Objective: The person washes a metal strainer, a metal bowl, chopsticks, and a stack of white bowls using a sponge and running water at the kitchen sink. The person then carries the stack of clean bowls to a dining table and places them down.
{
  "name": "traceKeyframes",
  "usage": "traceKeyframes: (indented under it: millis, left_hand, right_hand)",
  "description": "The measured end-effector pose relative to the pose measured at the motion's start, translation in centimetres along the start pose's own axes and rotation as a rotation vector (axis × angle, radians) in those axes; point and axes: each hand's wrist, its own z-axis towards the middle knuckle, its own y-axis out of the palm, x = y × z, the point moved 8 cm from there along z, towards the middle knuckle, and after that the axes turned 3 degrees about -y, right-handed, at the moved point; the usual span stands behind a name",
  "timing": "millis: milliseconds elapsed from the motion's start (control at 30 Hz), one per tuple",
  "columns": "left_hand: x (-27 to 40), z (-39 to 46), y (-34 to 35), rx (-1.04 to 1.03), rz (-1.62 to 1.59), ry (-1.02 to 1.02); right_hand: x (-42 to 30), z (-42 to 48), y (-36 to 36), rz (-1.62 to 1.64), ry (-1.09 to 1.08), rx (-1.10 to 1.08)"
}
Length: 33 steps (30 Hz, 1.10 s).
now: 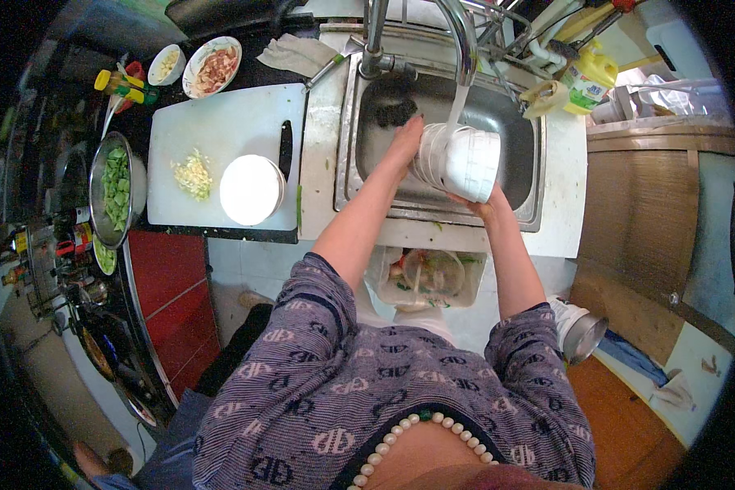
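My left hand (409,142) and my right hand (479,201) hold a tilted stack of white bowls (465,160) between them, over a stainless steel sink (376,147). The left hand presses at the stack's left end; the right supports it from below, its fingers partly hidden. Water runs from the curved faucet (465,55) onto the stack. A dark scouring pad (395,113) lies in the basin behind my left hand. On the white cutting board (220,128), left of the sink, chopped garlic or scallion (193,176) lies beside another white bowl or stack (252,190).
A bowl of sliced meat (213,66), a small bowl of garlic (166,65) and a steel bowl of chopped greens (116,190) stand at left. A peeler-like tool (334,63) and cloth (294,54) lie behind. A yellow detergent bottle (590,76) stands right; a waste bin (429,278) is below.
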Motion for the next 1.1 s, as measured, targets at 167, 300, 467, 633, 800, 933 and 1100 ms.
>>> traceKeyframes:
  millis: [167,300,467,633,800,933,1100]
  left_hand:
    - [2.9,-0.7,-0.8,0.226,0.333,0.117]
    - [3.6,-1.8,-1.1,0.232,0.315,0.169]
    - [4.1,-2.1,-0.5,0.166,0.341,0.163]
    - [8.7,-3.7,1.2,0.13,0.711,0.334]
    - [11.6,-2.1,2.8,0.046,0.912,0.447]
    - [12.6,-0.8,1.8,0.053,0.998,0.387]
    - [14.4,-1.6,-0.3,0.199,1.03,0.293]
  right_hand:
    - [0.3,-0.5,-0.2,0.068,-0.001,0.068]
    - [1.8,1.3,-2.6,0.213,-0.024,-0.078]
    - [2.5,1.7,-5.8,0.284,-0.086,-0.25]
    - [2.2,1.8,-3.5,0.295,-0.152,-0.204]
    - [1.7,5.8,-5.7,-0.365,-0.6,-0.276]
    - [1.6,3.3,1.3,0.507,-0.077,-0.446]
    - [2.7,3.1,3.3,0.756,0.17,-0.484]
